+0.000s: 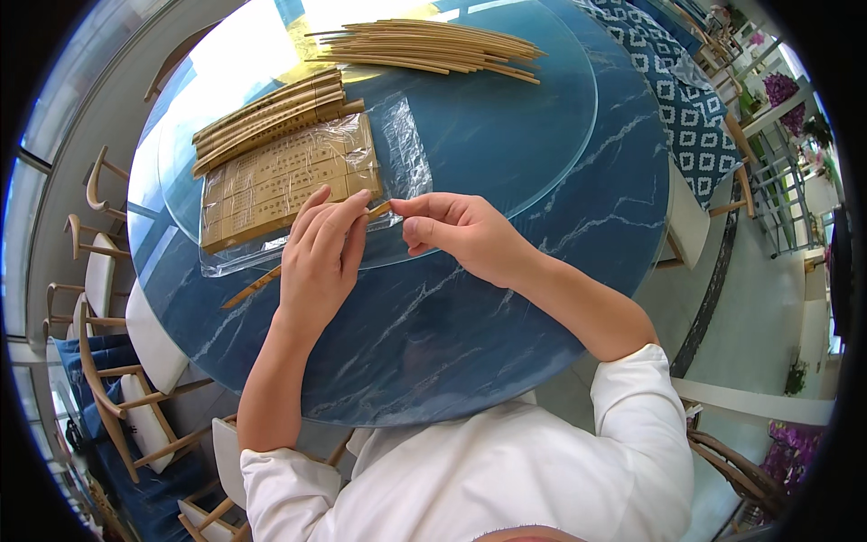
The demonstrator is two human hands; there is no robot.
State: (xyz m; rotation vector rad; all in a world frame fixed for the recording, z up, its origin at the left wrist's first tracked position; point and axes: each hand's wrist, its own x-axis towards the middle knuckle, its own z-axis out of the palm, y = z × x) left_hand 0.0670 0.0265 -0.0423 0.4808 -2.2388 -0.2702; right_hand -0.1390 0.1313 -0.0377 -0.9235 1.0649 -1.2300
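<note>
A narrow brown paper chopstick sleeve (256, 286) slants under my left hand, its far end showing between both hands. My left hand (323, 248) is closed on it, fingers bent over the strip. At the sleeve's upper right end, my right hand (470, 237) pinches with thumb and forefinger; whether a chopstick is inside cannot be seen. Just beyond my left hand lies a block of stacked brown printed sleeves (289, 176), partly in clear plastic wrap (408, 149). Several narrow brown sleeves that look filled (271, 117) rest along its far edge.
A loose pile of bamboo chopsticks (433, 45) lies on the glass turntable (506, 154) at the far side. Beneath is a round blue marbled table (433, 352). Wooden chairs (113, 379) stand at left; a patterned blue cloth (673, 99) hangs at far right.
</note>
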